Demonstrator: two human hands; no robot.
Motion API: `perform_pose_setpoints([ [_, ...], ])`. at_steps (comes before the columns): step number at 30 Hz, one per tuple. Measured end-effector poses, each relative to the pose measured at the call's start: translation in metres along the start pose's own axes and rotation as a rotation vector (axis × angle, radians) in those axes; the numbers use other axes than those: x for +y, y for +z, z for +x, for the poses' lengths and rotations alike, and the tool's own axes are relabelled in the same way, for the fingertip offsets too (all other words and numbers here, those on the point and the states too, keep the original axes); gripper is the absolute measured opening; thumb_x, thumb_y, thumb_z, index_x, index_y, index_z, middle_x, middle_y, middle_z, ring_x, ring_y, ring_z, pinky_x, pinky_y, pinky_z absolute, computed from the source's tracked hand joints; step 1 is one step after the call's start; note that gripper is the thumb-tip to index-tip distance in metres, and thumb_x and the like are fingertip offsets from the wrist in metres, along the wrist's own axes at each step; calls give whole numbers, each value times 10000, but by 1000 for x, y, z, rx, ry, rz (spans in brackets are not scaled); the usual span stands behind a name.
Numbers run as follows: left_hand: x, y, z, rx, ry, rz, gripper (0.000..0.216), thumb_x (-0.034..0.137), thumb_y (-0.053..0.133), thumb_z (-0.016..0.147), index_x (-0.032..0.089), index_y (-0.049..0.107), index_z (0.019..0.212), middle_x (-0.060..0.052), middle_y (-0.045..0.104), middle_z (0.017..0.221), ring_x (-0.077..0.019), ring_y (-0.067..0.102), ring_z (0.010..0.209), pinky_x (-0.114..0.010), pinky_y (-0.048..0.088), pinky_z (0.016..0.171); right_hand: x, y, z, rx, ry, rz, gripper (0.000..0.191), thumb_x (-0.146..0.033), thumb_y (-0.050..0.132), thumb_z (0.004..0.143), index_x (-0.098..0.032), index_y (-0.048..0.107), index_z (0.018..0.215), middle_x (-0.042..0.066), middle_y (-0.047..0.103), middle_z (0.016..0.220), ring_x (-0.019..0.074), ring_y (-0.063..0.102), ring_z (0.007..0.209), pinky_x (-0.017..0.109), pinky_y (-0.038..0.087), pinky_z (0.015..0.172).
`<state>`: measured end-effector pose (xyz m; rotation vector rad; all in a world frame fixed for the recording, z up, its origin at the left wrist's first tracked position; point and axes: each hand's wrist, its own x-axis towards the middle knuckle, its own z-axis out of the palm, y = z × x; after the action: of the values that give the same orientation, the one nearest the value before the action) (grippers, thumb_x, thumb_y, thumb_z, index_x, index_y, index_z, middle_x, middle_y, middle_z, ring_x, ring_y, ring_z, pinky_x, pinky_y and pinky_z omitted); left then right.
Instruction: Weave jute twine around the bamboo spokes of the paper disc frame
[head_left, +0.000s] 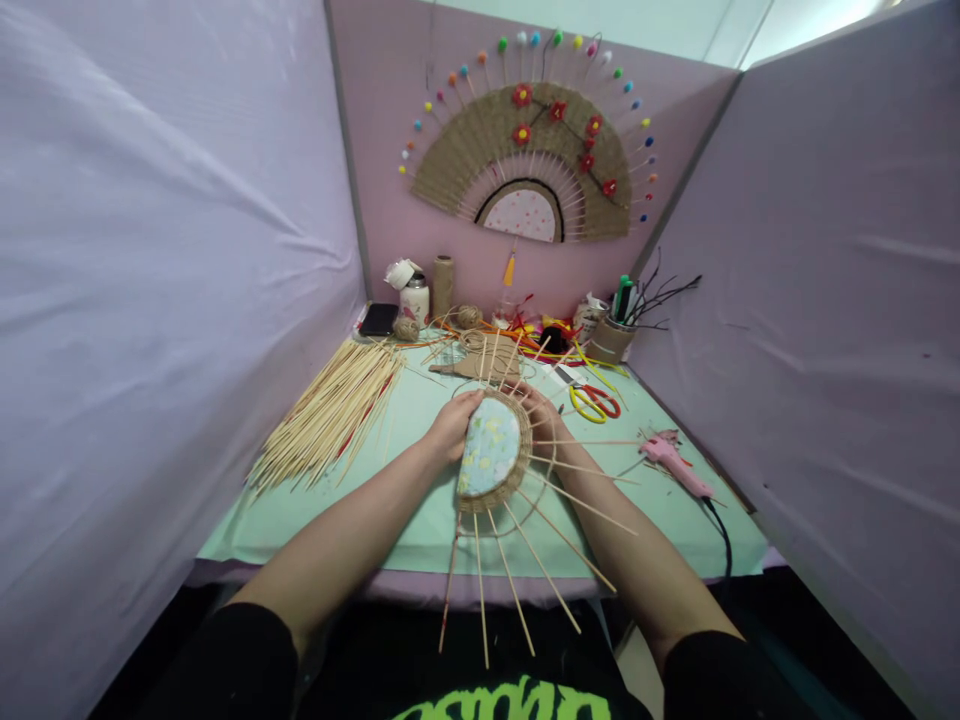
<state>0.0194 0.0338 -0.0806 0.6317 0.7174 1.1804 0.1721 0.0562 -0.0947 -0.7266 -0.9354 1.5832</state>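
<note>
The left hand is closed on the straight edge of the half-round fan, over the green tabletop; the right hand meets its curved rim among the sticks, grip unclear. The fan's long, straight edge runs near to far, leaning slightly right at the far end; its curve faces right, sticks radiating far, right and near. Left of the fan lies a stick bundle; right of it, scissors and, farther out, a pink glue gun.
</note>
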Motion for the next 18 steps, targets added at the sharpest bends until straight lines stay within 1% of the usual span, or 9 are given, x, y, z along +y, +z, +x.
perform_pose_setpoints([
  [2, 6, 0, 2, 5, -13, -12, 107, 236, 691, 790, 140, 644, 789, -21, 675, 648, -123, 616, 555, -242, 490, 589, 3, -3, 5, -21, -1, -16, 348, -191, 762, 643, -222, 651, 971, -2, 732, 827, 163, 668, 646, 316, 541, 644],
  [5, 13, -2, 1, -67, -95, 22, 127, 255, 695, 793, 135, 663, 817, -32, 686, 662, -134, 623, 553, -249, 488, 569, 9, -3, 9, 5, -38, -55, 312, -183, 772, 619, -220, 663, 908, -13, 716, 778, 142, 649, 615, 292, 532, 618],
  [7, 14, -3, -2, -140, -137, 59, 179, 279, 726, 770, 128, 677, 851, -46, 701, 691, -141, 632, 563, -252, 489, 571, 11, -1, 8, 35, -77, -103, 328, -155, 783, 580, -218, 675, 883, -5, 720, 798, 148, 658, 662, 286, 533, 644],
  [9, 11, -2, -7, -206, -169, 92, 234, 297, 762, 736, 120, 689, 871, -60, 713, 717, -143, 640, 575, -251, 491, 583, 11, 2, 3, 20, -98, -145, 394, -135, 791, 548, -227, 689, 918, 9, 728, 876, 166, 672, 749, 289, 539, 688],
  [11, 7, 0, -12, -252, -205, 118, 266, 304, 793, 704, 118, 697, 868, -70, 720, 731, -147, 649, 594, -253, 494, 606, 9, 5, -3, -39, -76, -154, 482, -140, 796, 538, -246, 691, 997, 19, 726, 962, 183, 675, 829, 295, 542, 722],
  [13, 3, 2, -15, -273, -238, 138, 279, 308, 811, 683, 123, 701, 860, -72, 721, 733, -151, 653, 607, -260, 496, 626, 5, 7, -9, -113, -28, -144, 533, -175, 800, 547, -253, 683, 1060, 30, 723, 992, 196, 676, 861, 302, 545, 728],
  [15, 0, 4, -17, -276, -257, 152, 284, 314, 816, 675, 123, 700, 851, -71, 717, 724, -154, 652, 607, -265, 495, 631, 2, 7, -12, -187, 13, -148, 529, -217, 802, 558, -235, 683, 1073, 40, 728, 950, 202, 681, 833, 307, 542, 710],
  [18, -1, 5, -16, -270, -258, 155, 295, 300, 829, 653, 122, 698, 848, -72, 714, 727, -156, 654, 622, -270, 497, 648, 0, 4, -10, -274, 10, -202, 480, -255, 796, 579, -204, 695, 1045, 41, 731, 879, 196, 678, 770, 307, 529, 698],
])
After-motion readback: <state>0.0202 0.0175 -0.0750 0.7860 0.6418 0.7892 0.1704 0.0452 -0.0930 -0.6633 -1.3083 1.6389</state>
